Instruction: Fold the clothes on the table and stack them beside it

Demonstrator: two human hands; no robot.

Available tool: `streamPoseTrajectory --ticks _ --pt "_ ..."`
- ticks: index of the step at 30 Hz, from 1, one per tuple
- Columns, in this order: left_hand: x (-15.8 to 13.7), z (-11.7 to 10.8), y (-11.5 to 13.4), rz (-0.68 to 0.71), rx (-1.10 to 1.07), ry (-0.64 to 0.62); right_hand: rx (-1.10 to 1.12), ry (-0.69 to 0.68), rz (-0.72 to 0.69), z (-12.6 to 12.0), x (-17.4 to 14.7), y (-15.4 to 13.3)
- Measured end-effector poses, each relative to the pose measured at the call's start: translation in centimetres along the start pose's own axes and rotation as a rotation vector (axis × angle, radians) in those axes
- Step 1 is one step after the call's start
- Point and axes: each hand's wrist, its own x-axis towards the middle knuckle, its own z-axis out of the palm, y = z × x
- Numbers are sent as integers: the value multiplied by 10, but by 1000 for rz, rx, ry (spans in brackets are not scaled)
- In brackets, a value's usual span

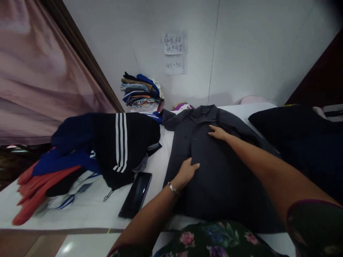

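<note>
A dark grey coat (pixel 207 178) with a collar lies front side up on the white table, its collar toward the wall. My left hand (pixel 184 173), with a silver bracelet at the wrist, is closed on the coat's front edge about halfway down. Higher up, my right hand (pixel 218 133) rests on the chest below the collar. Its thumb and forefinger are stretched out and a little apart; the other fingers are mostly hidden. One sleeve is bent out at the upper left, while the other runs down the right side.
Left of the coat lie a black phone (pixel 135 194) and a heap with a black striped garment (pixel 107 142) and a red garment (pixel 50 178). Folded clothes (pixel 140 92) are stacked by the wall. Dark clothing (pixel 302 142) borders the right side. Two paper signs (pixel 175 43) hang above.
</note>
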Motion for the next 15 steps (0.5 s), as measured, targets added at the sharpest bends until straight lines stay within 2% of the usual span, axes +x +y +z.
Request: streamPoseTrajectory --ticks 2,5,8,11,15 --pt "5 -7 4 47 83 51 -53 4 -32 -6 -19 7" --pt "11 -19 1 -10 248 120 -127 -3 -68 -10 -52 19" --pt "9 -25 -7 -43 303 131 -182 -16 -85 -13 -86 28" --pt "-3 -29 -10 -41 351 137 -226 2 -142 -23 -121 36" --pt "-25 -38 -7 -122 471 176 -242 123 -225 -48 -179 58"
